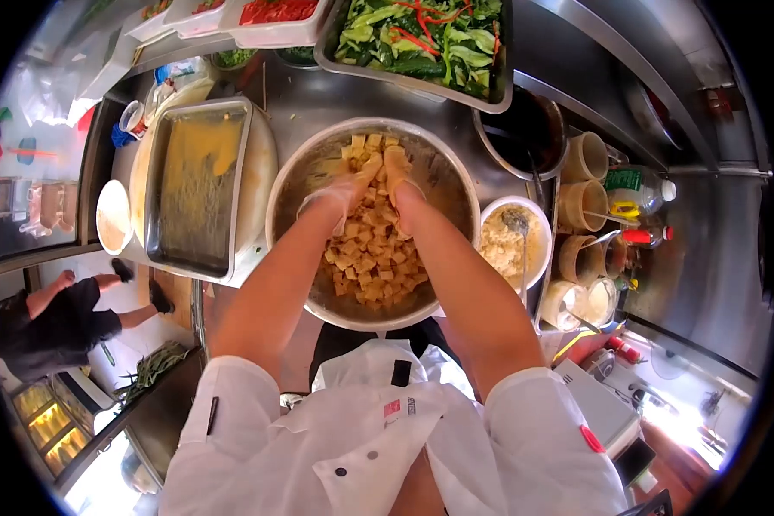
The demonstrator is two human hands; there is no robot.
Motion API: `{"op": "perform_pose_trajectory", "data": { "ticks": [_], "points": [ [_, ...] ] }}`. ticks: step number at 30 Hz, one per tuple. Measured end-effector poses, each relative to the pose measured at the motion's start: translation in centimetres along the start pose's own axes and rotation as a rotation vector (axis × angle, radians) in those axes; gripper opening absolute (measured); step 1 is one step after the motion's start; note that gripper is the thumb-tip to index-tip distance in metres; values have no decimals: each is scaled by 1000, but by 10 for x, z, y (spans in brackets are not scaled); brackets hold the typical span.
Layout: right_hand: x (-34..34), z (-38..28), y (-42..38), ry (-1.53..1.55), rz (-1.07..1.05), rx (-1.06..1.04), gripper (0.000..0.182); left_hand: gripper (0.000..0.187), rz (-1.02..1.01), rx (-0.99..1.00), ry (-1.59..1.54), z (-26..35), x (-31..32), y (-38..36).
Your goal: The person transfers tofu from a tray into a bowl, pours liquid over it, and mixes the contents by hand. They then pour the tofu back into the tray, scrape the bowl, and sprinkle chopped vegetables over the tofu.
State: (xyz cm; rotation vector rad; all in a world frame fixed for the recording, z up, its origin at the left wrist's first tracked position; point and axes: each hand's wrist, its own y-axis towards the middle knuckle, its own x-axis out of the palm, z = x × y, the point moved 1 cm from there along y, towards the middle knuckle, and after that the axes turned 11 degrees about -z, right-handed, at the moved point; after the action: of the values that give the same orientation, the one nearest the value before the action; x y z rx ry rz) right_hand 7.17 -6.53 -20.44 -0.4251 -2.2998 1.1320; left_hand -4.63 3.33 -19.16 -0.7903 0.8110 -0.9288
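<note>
Two gloved hands, left hand [350,185], right hand [397,176], in bowl [456,185], cubes [371,258], grip unclear.

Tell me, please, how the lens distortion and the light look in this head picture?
Head view: strong fisheye, black corners, straight counter edges bent; bright glare at lower right and lower left; the metal bowl and both gloved hands, left hand and right hand, sharp at centre.

A stainless steel counter [318,99] fills the far side — a steel wall [722,258] rises at right. Near left, a glass display case [47,421] glows yellow, and bright daylight floods the near right corner.
</note>
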Motion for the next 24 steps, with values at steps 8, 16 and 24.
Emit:
{"op": "perform_pose_trajectory", "data": {
  "ticks": [8,16,24],
  "points": [
    [-26,41,-115,48,53,-60,110,83,-55,-40,-61,-83,-1,-36],
    [22,57,-96,-330,13,46,99,88,-198,-23,-275,4,12,-120],
    [-27,-49,-45,-1172,85,-205,81,77,-92,488,-848,-137,62,-97]
  ]
}}
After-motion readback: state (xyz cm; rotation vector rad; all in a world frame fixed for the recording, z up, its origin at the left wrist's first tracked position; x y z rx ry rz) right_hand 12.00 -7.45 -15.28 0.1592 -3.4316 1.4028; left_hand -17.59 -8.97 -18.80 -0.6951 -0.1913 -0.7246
